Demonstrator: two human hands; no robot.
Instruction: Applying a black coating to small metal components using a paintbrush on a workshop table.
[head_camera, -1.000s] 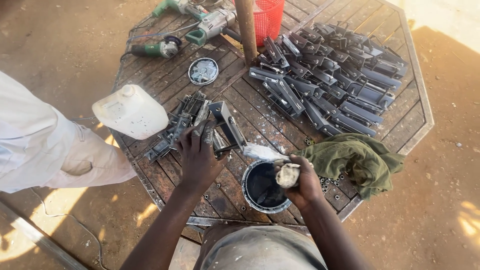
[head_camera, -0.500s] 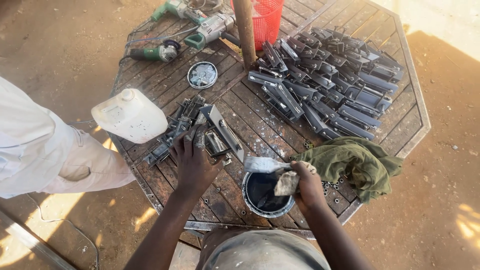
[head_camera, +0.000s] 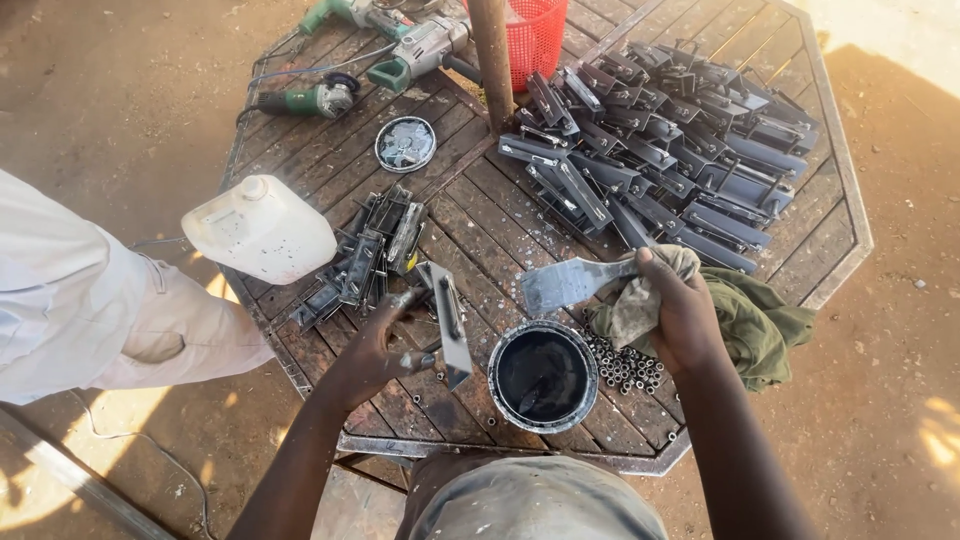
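Dusty ground all around, and the octagonal slatted surface (head_camera: 800, 270) fills most of the view. Biggest pile is the painted dark metal brackets (head_camera: 670, 150) toward the far right edge, too many to count, maybe a few dozen. A smaller unpainted bunch (head_camera: 365, 255) sits by the left edge next to one white jug (head_camera: 262, 230).

What's changed: half a second back the right hand (head_camera: 685, 320) was down over the one black paint can (head_camera: 543, 376) at the near edge; now it's lifted clear, clenched around a rag-wrapped scraper (head_camera: 570, 283) with its blade out over the slats. The left hand (head_camera: 375, 350) has pulled one bracket (head_camera: 447, 320) out and grips it tilted beside the can.

Three power tools (head_camera: 420, 50) at the far left corner, one red basket (head_camera: 535, 35), one round lid (head_camera: 405, 144), one green cloth (head_camera: 755, 320), and a scatter of small nuts (head_camera: 625, 362).
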